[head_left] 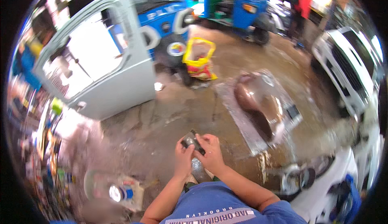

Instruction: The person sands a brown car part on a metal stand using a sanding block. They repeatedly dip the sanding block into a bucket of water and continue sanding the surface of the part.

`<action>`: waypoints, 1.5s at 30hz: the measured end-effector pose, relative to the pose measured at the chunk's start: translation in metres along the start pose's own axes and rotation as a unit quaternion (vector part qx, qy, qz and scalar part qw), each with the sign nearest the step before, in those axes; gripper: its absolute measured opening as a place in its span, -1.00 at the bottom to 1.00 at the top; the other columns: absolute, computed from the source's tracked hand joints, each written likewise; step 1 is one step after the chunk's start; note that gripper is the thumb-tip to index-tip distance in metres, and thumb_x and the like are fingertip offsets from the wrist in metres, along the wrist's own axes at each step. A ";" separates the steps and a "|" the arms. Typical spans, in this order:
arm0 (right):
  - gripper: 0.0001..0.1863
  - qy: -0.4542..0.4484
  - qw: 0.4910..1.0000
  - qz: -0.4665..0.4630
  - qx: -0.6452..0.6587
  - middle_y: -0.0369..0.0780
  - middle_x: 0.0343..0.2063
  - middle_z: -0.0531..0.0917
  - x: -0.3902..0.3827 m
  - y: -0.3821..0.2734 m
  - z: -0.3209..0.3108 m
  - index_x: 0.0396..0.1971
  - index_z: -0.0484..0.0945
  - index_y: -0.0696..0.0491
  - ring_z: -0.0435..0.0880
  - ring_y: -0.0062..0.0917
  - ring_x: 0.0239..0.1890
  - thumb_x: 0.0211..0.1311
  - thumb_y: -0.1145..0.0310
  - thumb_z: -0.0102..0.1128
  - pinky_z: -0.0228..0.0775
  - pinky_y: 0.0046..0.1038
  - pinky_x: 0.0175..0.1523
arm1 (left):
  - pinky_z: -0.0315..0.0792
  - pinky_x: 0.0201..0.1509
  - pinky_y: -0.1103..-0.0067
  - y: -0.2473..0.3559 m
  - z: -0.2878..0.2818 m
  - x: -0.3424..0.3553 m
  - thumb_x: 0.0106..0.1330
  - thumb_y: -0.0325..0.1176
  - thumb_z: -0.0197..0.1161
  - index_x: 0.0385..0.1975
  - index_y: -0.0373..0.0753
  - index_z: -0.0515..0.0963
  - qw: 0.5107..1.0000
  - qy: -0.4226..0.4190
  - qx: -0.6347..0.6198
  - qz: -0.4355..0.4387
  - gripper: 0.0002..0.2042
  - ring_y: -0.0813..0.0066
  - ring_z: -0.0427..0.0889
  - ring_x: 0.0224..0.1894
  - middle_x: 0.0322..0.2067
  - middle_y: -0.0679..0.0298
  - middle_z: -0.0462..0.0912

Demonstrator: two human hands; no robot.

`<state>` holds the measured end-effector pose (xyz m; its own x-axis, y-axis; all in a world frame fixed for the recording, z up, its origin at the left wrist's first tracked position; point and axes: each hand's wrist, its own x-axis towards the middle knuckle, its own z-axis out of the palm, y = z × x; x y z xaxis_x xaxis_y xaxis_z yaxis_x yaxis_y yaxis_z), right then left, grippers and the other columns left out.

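Observation:
Both hands are together in front of my body, holding a small dark grey rectangular piece, sheet-like and shiny in places (193, 141). My left hand (184, 153) is closed on its left side, thumb on top. On its right edge my right hand (210, 149) is closed with bent fingers. The exact kind of the piece is blurred. Ahead to the right, a glossy brown curved body panel (258, 98) lies on a silvery sheet (252, 143) on the floor. A small black item (292, 111) rests at the sheet's right edge.
A pale grey vehicle door (121, 86) stands at the left. Beyond my hands are a yellow and red bag (200, 64) and a blue vehicle (163, 20). A white vehicle (351, 66) is at the right. Near my left lies a tray (137, 191) with a can (126, 192). The floor (173, 119) looks wet.

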<state>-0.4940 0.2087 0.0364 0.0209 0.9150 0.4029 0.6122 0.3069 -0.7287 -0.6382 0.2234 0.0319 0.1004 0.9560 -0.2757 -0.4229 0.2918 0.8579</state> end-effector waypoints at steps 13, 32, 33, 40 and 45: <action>-0.23 0.090 0.987 0.011 -0.136 0.06 0.45 0.41 -0.043 0.005 -0.010 0.53 0.32 -0.01 0.51 -0.03 0.37 0.29 0.45 0.29 0.39 -0.09 0.42 | 0.54 0.16 0.44 -0.017 0.044 0.004 0.61 -0.38 0.10 0.32 -0.29 0.34 0.981 -0.132 0.140 -0.006 -0.64 0.39 0.60 0.11 0.09 0.18 0.59; -0.64 0.265 0.765 0.558 -0.184 0.10 -0.04 0.66 -0.381 0.285 -0.349 0.15 0.59 -0.01 0.69 0.09 0.04 0.56 0.10 0.13 0.56 0.09 0.10 | 0.03 0.67 0.02 -0.235 0.409 0.187 0.49 0.02 0.23 0.32 -0.21 0.53 0.304 -0.551 0.646 0.433 -0.45 -0.23 0.15 0.60 0.49 -0.13 0.33; -0.68 0.263 0.748 0.577 -0.195 0.10 -0.09 0.65 -0.416 0.311 -0.367 0.06 0.60 0.01 0.68 0.13 0.01 0.58 0.12 0.09 0.56 0.11 0.08 | 0.01 0.67 0.01 -0.244 0.416 0.213 0.50 0.07 0.19 0.34 -0.21 0.52 0.254 -0.549 0.642 0.471 -0.43 -0.22 0.16 0.59 0.50 -0.13 0.33; -0.62 0.207 0.632 0.723 -0.190 0.05 0.00 0.70 -0.526 0.418 -0.475 0.19 0.71 -0.05 0.74 0.02 0.07 0.51 0.13 0.20 0.61 -0.04 0.18 | -0.05 0.66 -0.05 -0.248 0.445 0.252 0.37 0.48 0.04 0.46 -0.24 0.41 0.156 -0.640 0.647 0.385 -0.07 -0.23 0.20 0.58 0.50 -0.24 0.30; -0.58 0.045 0.600 0.794 -0.082 0.09 0.22 0.66 -0.560 0.532 -0.469 0.22 0.69 0.00 0.69 0.02 0.22 0.47 0.20 0.20 0.54 -0.07 0.31 | -0.02 0.65 -0.04 -0.232 0.445 0.244 0.26 0.55 0.12 0.45 -0.25 0.41 0.106 -0.613 0.688 0.373 0.01 -0.24 0.22 0.56 0.49 -0.24 0.30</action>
<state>0.1906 -0.2635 -0.3176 0.7197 -0.0019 -0.6943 -0.1681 -0.9707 -0.1715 -0.1153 0.4022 -0.0415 0.9000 -0.2322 -0.3690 -0.2775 -0.9579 -0.0741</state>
